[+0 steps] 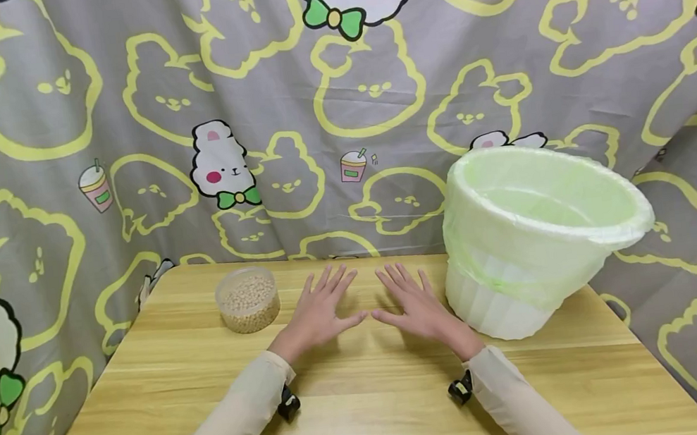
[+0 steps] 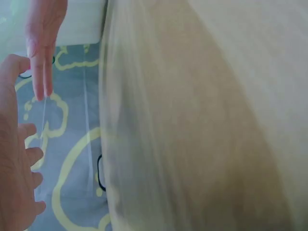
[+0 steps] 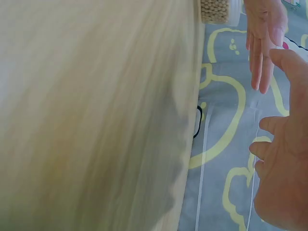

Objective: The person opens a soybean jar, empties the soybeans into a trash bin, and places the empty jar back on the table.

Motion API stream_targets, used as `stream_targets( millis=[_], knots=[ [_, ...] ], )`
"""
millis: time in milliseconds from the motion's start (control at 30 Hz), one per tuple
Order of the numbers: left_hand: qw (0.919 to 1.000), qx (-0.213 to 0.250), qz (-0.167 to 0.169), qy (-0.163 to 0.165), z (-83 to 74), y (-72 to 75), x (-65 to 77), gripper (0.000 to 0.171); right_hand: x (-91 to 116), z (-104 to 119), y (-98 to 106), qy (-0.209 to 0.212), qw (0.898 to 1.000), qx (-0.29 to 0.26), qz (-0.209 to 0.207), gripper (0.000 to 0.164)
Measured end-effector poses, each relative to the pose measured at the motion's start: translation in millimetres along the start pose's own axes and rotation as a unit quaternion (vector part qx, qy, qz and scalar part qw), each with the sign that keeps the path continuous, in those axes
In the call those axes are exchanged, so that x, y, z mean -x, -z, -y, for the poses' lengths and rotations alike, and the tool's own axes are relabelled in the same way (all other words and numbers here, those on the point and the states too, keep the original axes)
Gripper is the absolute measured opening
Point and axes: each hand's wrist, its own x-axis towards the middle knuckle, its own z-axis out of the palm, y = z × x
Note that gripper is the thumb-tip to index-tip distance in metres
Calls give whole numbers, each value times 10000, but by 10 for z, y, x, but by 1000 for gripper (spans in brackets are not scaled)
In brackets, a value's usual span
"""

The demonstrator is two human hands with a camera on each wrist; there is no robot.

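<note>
Both hands hover over the middle of the wooden table in the head view, palms down and fingers spread. The left hand holds nothing; its thumb points at the other thumb, with a small gap between the tips. A round clear tub of small beige beans or pellets stands just left of it. The right hand, also with nothing in it, is nearest to a large white bin lined with a pale green bag. In the right wrist view the tub shows beyond the left hand.
The wooden table ends at a grey curtain with yellow cartoon outlines, which hangs behind and along both sides. The tall bin takes up the back right of the table. A small black camera sits on each wrist.
</note>
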Motion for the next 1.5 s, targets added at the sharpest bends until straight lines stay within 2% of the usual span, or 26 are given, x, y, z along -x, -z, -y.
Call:
stream_targets(
  millis=[100,233,467,567,733,833,1033,1200,1300,1500],
  knots=[
    [10000,58,-37,52,40,66,-6,89,-54,27,2,-14,9997,-210,-77,87],
    [9994,244,-252,67,115,174,-2,91,-157,90,-10,13,9969,-773,-151,86],
    [9920,988,-708,329,316,397,62,98,-361,289,-39,160,9803,-1956,-199,84],
    [9851,1406,-873,466,453,505,115,100,-454,397,-70,175,9709,-2383,-164,84],
    [9655,2237,-1006,874,735,652,252,105,-595,607,-148,135,9489,-3152,-79,84],
    [9548,2568,-1029,1087,922,706,349,111,-669,737,-210,56,9391,-3436,-22,84],
    [9387,3006,-939,1400,1285,764,558,118,-836,971,-383,153,9202,-3913,-18,85],
    [9202,3491,-643,1651,1544,772,738,124,-973,1161,-543,259,9039,-4270,25,82],
    [9127,3736,-434,1598,1671,745,819,128,-1032,1250,-634,222,8948,-4460,59,79],
    [9061,3992,-154,1393,1857,642,882,131,-1130,1355,-803,133,8790,-4763,204,76]
  ],
)
